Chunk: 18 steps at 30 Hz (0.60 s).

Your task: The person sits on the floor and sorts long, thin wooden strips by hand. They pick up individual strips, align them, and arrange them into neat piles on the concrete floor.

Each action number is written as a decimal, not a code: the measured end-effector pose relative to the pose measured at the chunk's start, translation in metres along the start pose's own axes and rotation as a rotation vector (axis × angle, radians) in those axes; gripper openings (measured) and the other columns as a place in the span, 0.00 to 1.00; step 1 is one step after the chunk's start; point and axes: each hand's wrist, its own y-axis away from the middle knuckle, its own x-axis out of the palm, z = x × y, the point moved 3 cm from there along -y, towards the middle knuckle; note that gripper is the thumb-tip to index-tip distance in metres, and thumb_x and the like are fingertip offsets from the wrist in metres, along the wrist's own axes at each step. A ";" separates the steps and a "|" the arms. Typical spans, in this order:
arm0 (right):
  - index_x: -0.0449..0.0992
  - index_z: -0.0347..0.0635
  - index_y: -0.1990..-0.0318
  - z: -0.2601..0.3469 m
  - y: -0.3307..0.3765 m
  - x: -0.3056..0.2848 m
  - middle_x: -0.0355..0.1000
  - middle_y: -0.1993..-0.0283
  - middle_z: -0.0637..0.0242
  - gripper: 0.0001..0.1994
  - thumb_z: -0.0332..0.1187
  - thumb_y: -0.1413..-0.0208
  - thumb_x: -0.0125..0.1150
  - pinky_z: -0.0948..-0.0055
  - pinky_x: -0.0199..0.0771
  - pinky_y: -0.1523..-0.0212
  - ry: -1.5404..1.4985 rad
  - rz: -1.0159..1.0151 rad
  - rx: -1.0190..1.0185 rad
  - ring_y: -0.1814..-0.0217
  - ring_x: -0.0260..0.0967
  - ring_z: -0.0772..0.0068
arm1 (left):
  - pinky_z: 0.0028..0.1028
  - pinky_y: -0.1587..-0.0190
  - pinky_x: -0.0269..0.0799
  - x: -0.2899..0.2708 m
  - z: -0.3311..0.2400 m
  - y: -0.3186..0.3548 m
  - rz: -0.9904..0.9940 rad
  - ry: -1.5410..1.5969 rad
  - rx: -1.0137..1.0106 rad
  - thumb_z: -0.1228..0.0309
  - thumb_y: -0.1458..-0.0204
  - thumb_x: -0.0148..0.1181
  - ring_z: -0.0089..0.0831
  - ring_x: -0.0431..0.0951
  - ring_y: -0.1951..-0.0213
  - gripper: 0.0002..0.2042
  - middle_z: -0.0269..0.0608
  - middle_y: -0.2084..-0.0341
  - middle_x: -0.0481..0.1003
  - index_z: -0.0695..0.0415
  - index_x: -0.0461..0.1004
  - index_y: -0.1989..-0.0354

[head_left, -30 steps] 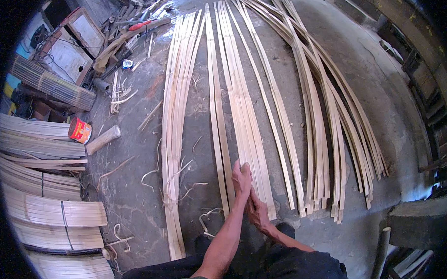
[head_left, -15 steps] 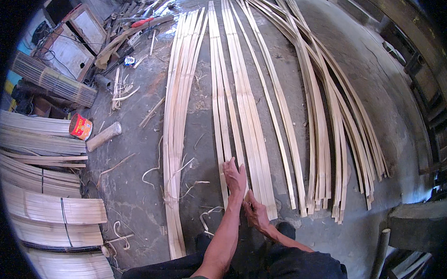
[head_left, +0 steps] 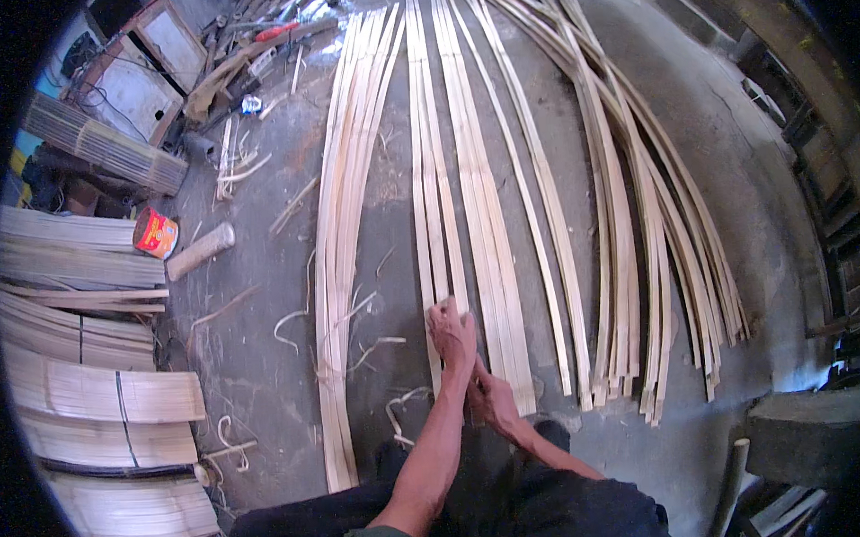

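Long pale bamboo strips [head_left: 429, 183] run away from me along the floor in a narrow group. My left hand [head_left: 452, 332] is closed over the near part of this group, its fingers curled round the strips. Lower and slightly to the right, my right hand [head_left: 494, 399] is closed at a near strip end, with its fingertips partly hidden by my left wrist. Just right of both hands lies a wider flat group of bamboo strips [head_left: 494, 266], side by side.
More bamboo strips lie left [head_left: 338, 215] and in a crossing pile [head_left: 624, 262] at right. Tied bundles [head_left: 103, 389] are stacked along the left edge, near a red tin [head_left: 155, 233] and a short wooden cylinder [head_left: 200, 252]. Curled shavings [head_left: 397, 412] litter the floor.
The fingers of my left hand have gone from stretched out flat to curled round the strips. My right hand has moved slightly up, closer against my left wrist.
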 end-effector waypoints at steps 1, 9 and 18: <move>0.53 0.42 0.29 -0.006 0.000 -0.003 0.73 0.69 0.44 0.31 0.33 0.38 0.56 0.57 0.71 0.67 0.062 0.011 -0.014 0.69 0.74 0.47 | 0.43 0.45 0.65 -0.001 -0.002 -0.002 -0.002 -0.055 -0.032 0.67 0.50 0.62 0.49 0.67 0.49 0.23 0.50 0.52 0.67 0.59 0.70 0.45; 0.55 0.41 0.33 0.003 -0.009 0.004 0.72 0.72 0.40 0.29 0.43 0.37 0.54 0.45 0.67 0.70 0.287 0.033 -0.051 0.68 0.73 0.36 | 0.43 0.47 0.65 -0.019 0.031 -0.013 -0.113 -0.049 -0.095 0.66 0.50 0.63 0.46 0.68 0.51 0.23 0.49 0.55 0.68 0.55 0.69 0.45; 0.56 0.37 0.32 0.017 0.003 0.003 0.71 0.73 0.41 0.29 0.36 0.37 0.57 0.59 0.74 0.66 0.036 -0.071 0.072 0.71 0.75 0.50 | 0.41 0.47 0.65 -0.022 0.033 -0.015 -0.167 0.011 -0.059 0.65 0.47 0.62 0.47 0.70 0.51 0.21 0.52 0.58 0.71 0.59 0.69 0.46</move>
